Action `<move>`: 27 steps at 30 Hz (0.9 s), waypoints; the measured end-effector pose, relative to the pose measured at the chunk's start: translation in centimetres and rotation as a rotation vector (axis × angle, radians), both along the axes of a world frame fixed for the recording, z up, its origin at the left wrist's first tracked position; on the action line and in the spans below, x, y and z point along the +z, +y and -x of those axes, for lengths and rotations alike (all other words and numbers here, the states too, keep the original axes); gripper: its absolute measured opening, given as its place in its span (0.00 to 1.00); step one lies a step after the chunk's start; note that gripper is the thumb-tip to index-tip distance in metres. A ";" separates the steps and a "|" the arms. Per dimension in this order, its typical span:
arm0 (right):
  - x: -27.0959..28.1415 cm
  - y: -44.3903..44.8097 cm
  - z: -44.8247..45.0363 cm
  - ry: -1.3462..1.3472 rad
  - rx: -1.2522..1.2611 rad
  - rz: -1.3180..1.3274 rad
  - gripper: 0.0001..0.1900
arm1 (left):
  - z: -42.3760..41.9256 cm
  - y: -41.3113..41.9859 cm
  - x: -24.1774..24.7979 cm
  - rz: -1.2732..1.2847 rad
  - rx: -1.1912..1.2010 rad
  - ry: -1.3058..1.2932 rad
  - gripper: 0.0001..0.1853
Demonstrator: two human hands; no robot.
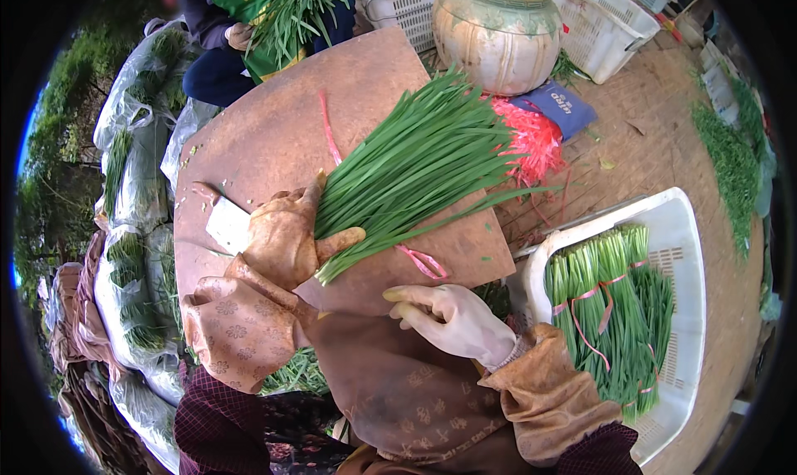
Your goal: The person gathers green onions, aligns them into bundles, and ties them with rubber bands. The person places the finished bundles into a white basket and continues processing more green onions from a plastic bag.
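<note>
A large bundle of garlic chives [411, 157] lies slantwise across a brown board [367, 70]. My left hand [286, 229], in a stained brown glove, grips its cut-end side, with the thumb around the near edge. A pink plastic strip [423, 262] shows at the near side of the bundle and another length [328, 126] at the far side; whether they join beneath is hidden. My right hand [442, 318], in a pale glove, hovers over my lap by the board's near edge, fingers apart and holding nothing. A cleaver [228, 225] lies left of my left hand, partly covered by it.
At right, a white plastic crate [685, 226] holds tied chive bundles [604, 307]. Beyond the board stand a glazed pot [496, 36], pink strips [529, 142] and a blue packet [557, 108]. Another person [215, 70] holds chives. Bagged greens [140, 170] line the left.
</note>
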State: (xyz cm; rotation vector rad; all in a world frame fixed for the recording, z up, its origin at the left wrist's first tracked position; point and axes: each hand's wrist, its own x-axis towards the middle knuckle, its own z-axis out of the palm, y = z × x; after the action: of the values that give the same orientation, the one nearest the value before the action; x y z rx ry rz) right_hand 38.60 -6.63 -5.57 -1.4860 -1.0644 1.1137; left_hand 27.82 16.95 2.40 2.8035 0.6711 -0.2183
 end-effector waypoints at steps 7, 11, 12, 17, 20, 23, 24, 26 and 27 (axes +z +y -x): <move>-0.1 -0.1 0.2 0.042 0.000 0.004 0.17 | 0.5 -1.2 -3.6 -0.075 0.108 0.160 0.67; 0.2 0.2 0.4 0.096 0.034 0.015 0.17 | 1.7 -0.1 -3.1 0.016 0.110 0.079 0.63; 0.2 0.2 0.3 0.097 0.034 0.017 0.18 | 1.7 -0.4 -3.4 -0.038 0.092 0.054 0.59; 0.0 -0.1 0.3 0.157 0.018 0.060 0.18 | 1.2 0.1 -3.1 -0.075 -0.024 0.075 0.53; 1.1 -0.3 -0.1 0.031 0.065 0.022 0.18 | 1.3 0.8 -4.8 -0.112 -0.032 0.018 0.52; 5.4 1.8 -1.3 -0.153 0.177 -0.071 0.22 | 1.5 0.5 -4.5 -0.083 -0.010 0.008 0.54; 5.1 3.0 -1.7 -0.302 0.143 -0.246 0.24 | 1.3 0.5 -4.8 -0.110 -0.020 0.007 0.54; 5.2 6.1 -2.8 -0.559 0.124 -0.461 0.30 | 1.6 0.4 -5.5 -0.164 -0.015 0.017 0.56; 6.3 8.2 -2.9 -0.654 0.154 -0.523 0.34 | 2.8 0.4 -4.6 -0.185 0.008 0.076 0.56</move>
State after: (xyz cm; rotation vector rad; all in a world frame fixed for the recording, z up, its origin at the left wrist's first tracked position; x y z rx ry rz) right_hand 41.49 1.61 0.74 -1.3669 -1.7819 0.3704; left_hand 24.98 17.31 -2.22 2.9806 0.7553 -0.2760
